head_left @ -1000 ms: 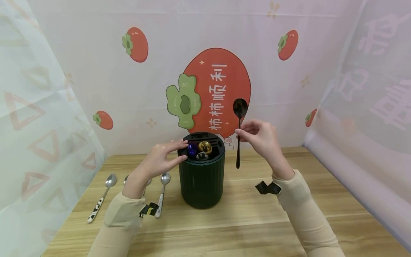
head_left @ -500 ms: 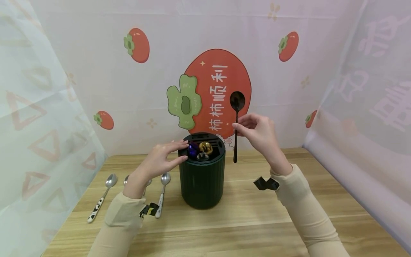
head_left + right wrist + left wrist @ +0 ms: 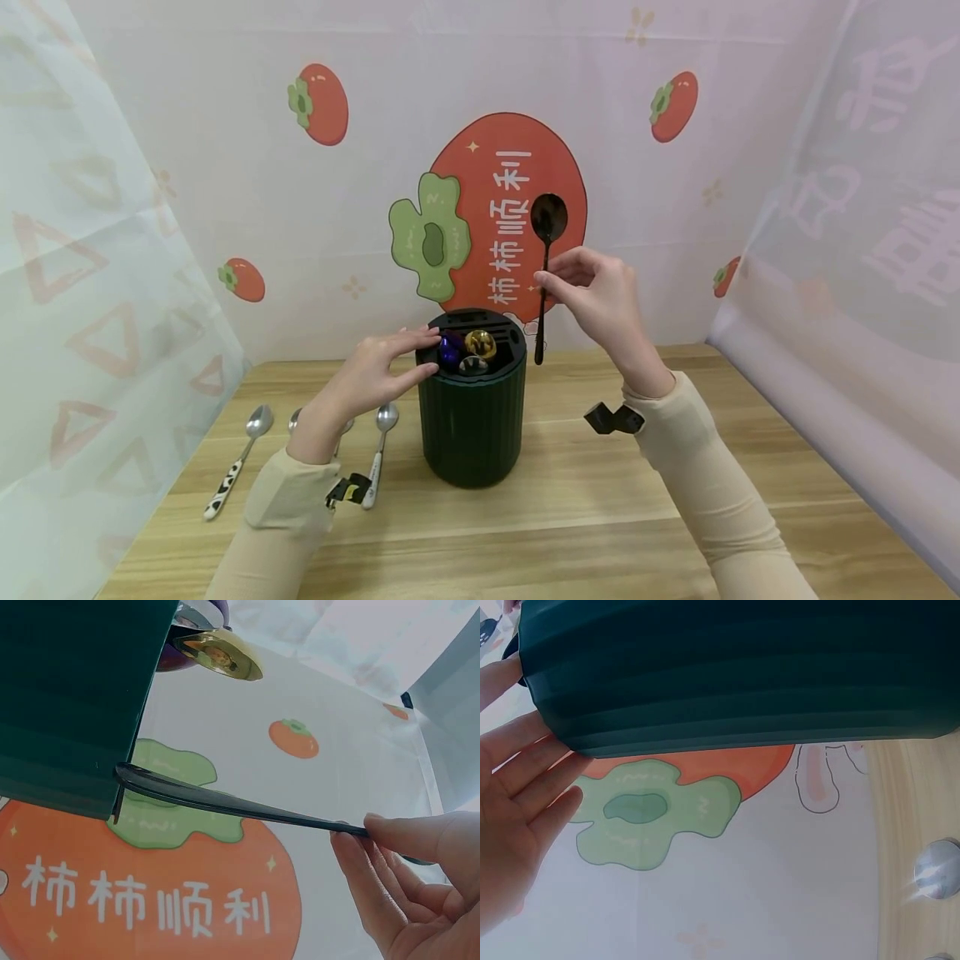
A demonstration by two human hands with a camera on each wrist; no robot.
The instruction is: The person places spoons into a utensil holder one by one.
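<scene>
A black spoon (image 3: 549, 218) stands nearly upright in the air, bowl up, pinched at mid-handle between the thumb and fingers of my right hand (image 3: 592, 287). Its handle end hangs just right of a dark green ribbed utensil holder (image 3: 471, 433), and overlaps the holder's top edge in the right wrist view. My left hand (image 3: 375, 371) touches the holder's left rim with extended fingers. Bowl up in the holder's top stand a purple-blue spoon (image 3: 451, 350), a gold spoon (image 3: 225, 656) and a silver spoon (image 3: 473, 366). The slotted black top (image 3: 468, 317) shows behind them.
Left of the holder, several silver spoons lie on the wooden table (image 3: 562, 533). One spoon (image 3: 232, 475) has a black-and-white spotted handle, another spoon (image 3: 377, 454) a white one; my left forearm partly hides others. A printed cloth backdrop (image 3: 360, 200) rises behind.
My right hand has moved up and to the left with the black spoon, bringing it nearer the holder. My left hand keeps its place on the rim.
</scene>
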